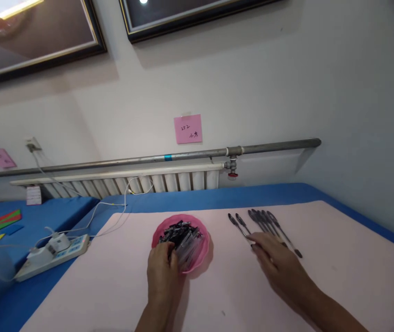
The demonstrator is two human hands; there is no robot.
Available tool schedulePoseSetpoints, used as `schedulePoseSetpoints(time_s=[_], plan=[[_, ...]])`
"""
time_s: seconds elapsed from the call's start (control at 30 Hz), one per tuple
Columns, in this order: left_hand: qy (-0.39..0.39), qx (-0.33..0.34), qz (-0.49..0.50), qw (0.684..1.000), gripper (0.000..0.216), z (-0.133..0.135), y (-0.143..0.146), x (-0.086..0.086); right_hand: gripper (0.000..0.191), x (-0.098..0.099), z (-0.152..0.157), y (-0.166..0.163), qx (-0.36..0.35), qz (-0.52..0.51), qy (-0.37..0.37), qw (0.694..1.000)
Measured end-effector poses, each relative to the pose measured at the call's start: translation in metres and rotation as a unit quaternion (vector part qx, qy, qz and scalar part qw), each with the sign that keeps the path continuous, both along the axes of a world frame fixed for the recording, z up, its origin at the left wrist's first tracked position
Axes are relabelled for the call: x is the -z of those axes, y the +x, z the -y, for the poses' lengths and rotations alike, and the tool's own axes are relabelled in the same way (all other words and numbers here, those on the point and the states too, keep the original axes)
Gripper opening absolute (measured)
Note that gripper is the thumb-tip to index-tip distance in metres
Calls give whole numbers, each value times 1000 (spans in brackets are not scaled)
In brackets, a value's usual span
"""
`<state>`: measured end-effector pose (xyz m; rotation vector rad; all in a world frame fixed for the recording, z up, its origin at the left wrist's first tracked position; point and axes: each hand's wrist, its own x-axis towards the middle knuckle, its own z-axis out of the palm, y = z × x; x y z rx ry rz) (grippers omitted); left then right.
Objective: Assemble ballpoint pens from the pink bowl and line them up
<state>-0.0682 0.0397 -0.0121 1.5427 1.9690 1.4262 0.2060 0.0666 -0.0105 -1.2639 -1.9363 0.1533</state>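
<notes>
A pink bowl point(204, 258) with a wavy rim holds black pen caps point(179, 229) and clear pen barrels point(190, 249) in a loose pile. My left hand point(162, 272) reaches over the bowl's near left rim, its fingers curled down at the pile; what they grip is hidden. To the right, several black-capped pens point(264, 220) lie side by side on the pink sheet, slanting toward me. Closed around the lower part of a pen point(239, 225) at the left of this row is my right hand point(278, 267), which covers the lower parts of some other pens.
The pink sheet point(121, 276) covers a blue table point(252, 190). A power strip point(58, 258) with plugged-in chargers and white cables lies at the left. Behind the table are a radiator point(169, 180), a metal pipe point(197, 154) and a wall with a pink note point(188, 129).
</notes>
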Motion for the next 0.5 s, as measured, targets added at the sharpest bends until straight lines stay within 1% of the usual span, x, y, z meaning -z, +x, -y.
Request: schedulePoseSetpoints(time_s=[0.1, 0.2, 0.37, 0.5], plan=[[-28, 30, -65, 997, 18, -3, 0, 2, 20, -1, 9, -13, -53, 11, -3, 999], [-46, 52, -85, 994, 17, -1, 8, 2, 20, -2, 13, -17, -67, 14, -7, 998], [-83, 58, -100, 990, 15, 7, 22, 1, 22, 1, 13, -17, -84, 19, -2, 996], [-100, 70, -64, 990, 11, 18, 38, 3, 23, 0, 15, -21, -107, 29, -1, 994]])
